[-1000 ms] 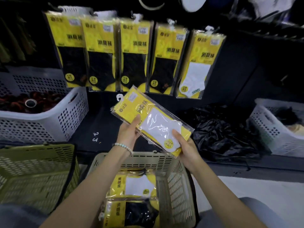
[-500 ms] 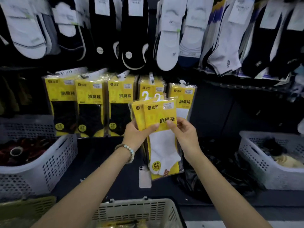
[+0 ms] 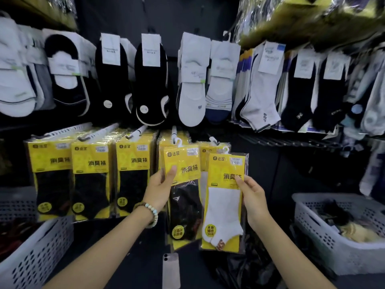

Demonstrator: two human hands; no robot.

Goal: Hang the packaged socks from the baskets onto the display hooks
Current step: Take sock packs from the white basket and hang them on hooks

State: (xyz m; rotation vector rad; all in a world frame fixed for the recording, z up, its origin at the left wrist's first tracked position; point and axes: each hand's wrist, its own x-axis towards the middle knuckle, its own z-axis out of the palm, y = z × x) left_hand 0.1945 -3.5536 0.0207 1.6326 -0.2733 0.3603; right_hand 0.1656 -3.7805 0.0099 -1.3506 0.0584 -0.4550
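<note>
My left hand pinches the left edge of a yellow pack with black socks, whose white hanger sits at the tip of a display hook. My right hand pinches the right edge of a yellow pack with white socks, held upright in front of the rightmost hook, where another white-sock pack hangs behind it. Three more hooks to the left carry stacks of black-sock packs.
Unpackaged socks fill the upper hook row. White perforated baskets stand at lower left and lower right. A phone lies on the dark shelf below the packs, next to a black plastic bag.
The two packs held together at chest height have been split and raised to the hooks: black-sock pack in the left hand, white-sock pack in the right. My view tilted up from the baskets.
</note>
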